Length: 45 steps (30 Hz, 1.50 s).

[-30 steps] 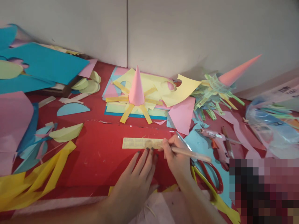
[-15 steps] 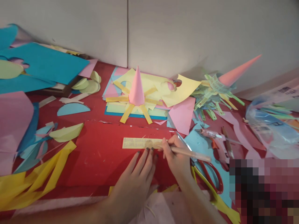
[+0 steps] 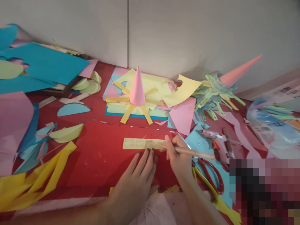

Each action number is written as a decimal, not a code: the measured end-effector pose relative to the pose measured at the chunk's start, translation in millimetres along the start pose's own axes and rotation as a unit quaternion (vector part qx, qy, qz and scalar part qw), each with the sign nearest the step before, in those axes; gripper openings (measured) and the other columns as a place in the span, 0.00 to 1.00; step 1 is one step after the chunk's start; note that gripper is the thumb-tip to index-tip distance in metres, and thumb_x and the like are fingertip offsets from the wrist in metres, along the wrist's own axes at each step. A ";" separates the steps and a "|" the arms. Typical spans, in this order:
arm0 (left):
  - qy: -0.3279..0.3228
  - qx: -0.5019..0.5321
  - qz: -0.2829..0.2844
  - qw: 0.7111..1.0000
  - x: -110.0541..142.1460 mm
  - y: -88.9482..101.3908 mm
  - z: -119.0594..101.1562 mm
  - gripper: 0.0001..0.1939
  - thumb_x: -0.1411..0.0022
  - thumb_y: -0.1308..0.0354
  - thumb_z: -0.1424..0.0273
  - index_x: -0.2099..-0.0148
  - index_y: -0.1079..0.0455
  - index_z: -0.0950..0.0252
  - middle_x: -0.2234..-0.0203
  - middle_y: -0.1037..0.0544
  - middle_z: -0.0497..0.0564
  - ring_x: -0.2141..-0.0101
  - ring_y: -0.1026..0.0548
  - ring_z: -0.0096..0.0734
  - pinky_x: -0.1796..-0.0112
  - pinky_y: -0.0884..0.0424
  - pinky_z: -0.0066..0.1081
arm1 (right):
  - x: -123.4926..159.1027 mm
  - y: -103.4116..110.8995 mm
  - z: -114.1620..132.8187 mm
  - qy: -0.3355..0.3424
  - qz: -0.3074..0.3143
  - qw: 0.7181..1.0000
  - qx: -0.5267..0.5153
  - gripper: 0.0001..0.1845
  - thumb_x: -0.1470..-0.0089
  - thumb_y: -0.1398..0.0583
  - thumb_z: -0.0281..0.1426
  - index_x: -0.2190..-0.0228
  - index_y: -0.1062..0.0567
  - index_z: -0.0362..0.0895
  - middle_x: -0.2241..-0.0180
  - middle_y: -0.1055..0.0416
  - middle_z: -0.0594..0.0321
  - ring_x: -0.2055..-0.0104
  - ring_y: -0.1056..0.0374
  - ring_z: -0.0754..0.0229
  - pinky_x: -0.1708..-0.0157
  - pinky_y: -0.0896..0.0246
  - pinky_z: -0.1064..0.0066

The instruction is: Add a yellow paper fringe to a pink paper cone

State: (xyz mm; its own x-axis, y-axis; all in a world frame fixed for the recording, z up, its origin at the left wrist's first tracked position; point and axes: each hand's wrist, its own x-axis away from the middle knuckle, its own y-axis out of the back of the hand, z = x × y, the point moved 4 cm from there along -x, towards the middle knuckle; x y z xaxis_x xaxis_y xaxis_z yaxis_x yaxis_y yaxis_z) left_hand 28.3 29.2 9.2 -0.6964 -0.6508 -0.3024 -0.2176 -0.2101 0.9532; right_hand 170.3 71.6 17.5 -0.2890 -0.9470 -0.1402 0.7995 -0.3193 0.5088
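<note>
A pale yellow strip point(image 3: 134, 143) with faint marks lies crosswise on a red board point(image 3: 98, 156). My left hand point(image 3: 137, 181) rests flat, fingers stretched out, with its fingertips at the strip's lower edge. In a writing grip, my right hand point(image 3: 178, 156) is closed around a pale pen point(image 3: 197, 153), whose tip end is at the strip's right part. My fingers partly hide that tip. Just right of this hand, red-handled scissors point(image 3: 214, 175) lie on light blue paper, their blades partly covered.
Behind the board stands a pink paper cone point(image 3: 137, 89) with yellow strips around its base. Another cone point(image 3: 241, 72) with fringed green strips leans at back right. A pink glue gun point(image 3: 220, 145) lies right. Yellow strips point(image 3: 47, 175) and blue sheets point(image 3: 51, 62) are left.
My right hand and the pen have shifted slightly to the right, and the thumb has risen a little. My left hand and the strip stay put.
</note>
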 end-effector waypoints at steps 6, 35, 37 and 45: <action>-0.001 -0.001 -0.001 1.000 0.0 -1.3 0.3 0.24 0.38 0.54 0.57 0.49 0.32 0.69 0.49 0.30 0.56 0.47 0.36 0.40 0.48 0.45 0.39 | -0.4 0.1 1.1 0.012 -0.003 1.000 0.017 0.20 0.44 0.46 0.35 0.84 0.42 0.46 0.88 0.42 0.72 0.84 0.42 0.67 0.79 0.45 0.74; 0.001 -0.006 0.006 1.000 -0.7 -0.7 0.3 0.24 0.38 0.55 0.57 0.50 0.31 0.68 0.48 0.30 0.55 0.46 0.37 0.40 0.48 0.44 0.39 | -0.3 0.3 -1.2 0.003 -0.011 1.000 0.019 0.18 0.44 0.46 0.35 0.83 0.42 0.47 0.88 0.42 0.72 0.82 0.37 0.65 0.80 0.43 0.74; 0.001 -0.006 0.008 1.000 -1.0 -1.2 0.5 0.24 0.38 0.55 0.57 0.50 0.31 0.68 0.48 0.30 0.55 0.46 0.37 0.40 0.48 0.44 0.39 | -0.1 0.7 -0.8 0.005 -0.010 1.000 0.021 0.18 0.44 0.46 0.34 0.83 0.42 0.47 0.87 0.40 0.71 0.83 0.38 0.65 0.80 0.44 0.73; 0.001 -0.002 0.006 1.000 -0.1 0.2 1.3 0.24 0.38 0.54 0.57 0.49 0.32 0.69 0.48 0.30 0.55 0.47 0.36 0.40 0.48 0.44 0.39 | 1.3 4.4 -3.8 -0.005 -0.040 0.999 0.033 0.17 0.44 0.46 0.34 0.82 0.42 0.47 0.87 0.37 0.71 0.82 0.37 0.64 0.76 0.43 0.72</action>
State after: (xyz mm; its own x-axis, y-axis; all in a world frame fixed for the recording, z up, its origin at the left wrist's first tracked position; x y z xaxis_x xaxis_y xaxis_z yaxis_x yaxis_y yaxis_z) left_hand 27.4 30.2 9.5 -0.6969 -0.6552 -0.2915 -0.2070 -0.2055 0.9565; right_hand 175.5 68.9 16.3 -0.3565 -0.9180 -0.1739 0.7374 -0.3908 0.5510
